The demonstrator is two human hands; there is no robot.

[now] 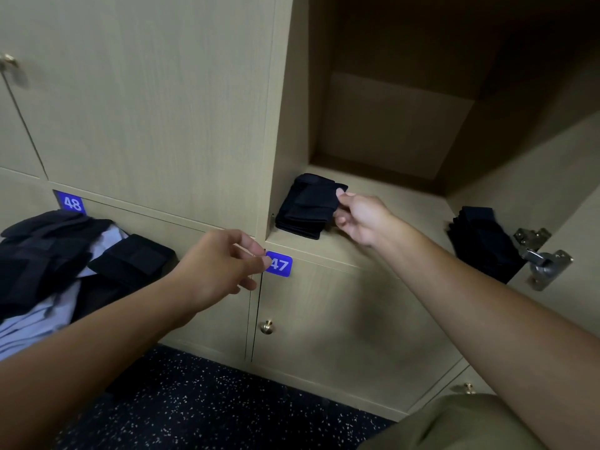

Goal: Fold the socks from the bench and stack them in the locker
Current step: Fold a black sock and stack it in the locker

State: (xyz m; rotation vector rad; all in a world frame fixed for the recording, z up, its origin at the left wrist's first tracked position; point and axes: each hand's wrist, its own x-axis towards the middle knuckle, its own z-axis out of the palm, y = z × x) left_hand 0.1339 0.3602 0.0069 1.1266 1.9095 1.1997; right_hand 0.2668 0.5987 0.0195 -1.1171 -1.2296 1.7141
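- Step in hand — setting a folded sock on the stack of folded socks [306, 206] in the open locker [373, 203]. Your right hand [360, 219] is at the stack's right edge, thumb and fingers curled and pinching the top piece's edge.
- To do it well: square the top piece to the stack's outline before you let go; press it flat and release without dragging, since soft knit will likely slide or spring open.
- Left hand [224, 267]: well to the left of the stack and lower, in front of the blue "47" plate [281, 264]; fingers loosely curled, holding nothing that you can see.
- Stack, appearance: black knit, several flat layers, roughly rectangular, edges fairly even; it sits at the locker floor's front left corner.
- Second black pile [483, 241]: same locker floor, far right of the stack, beside the metal door hinge [542, 258].
- Remaining stock: black socks on the bench [48, 251], far left of the stack and lower, lying over pale blue cloth [29, 323] — loosely heaped; a neater black bundle [133, 258] lies at their right.
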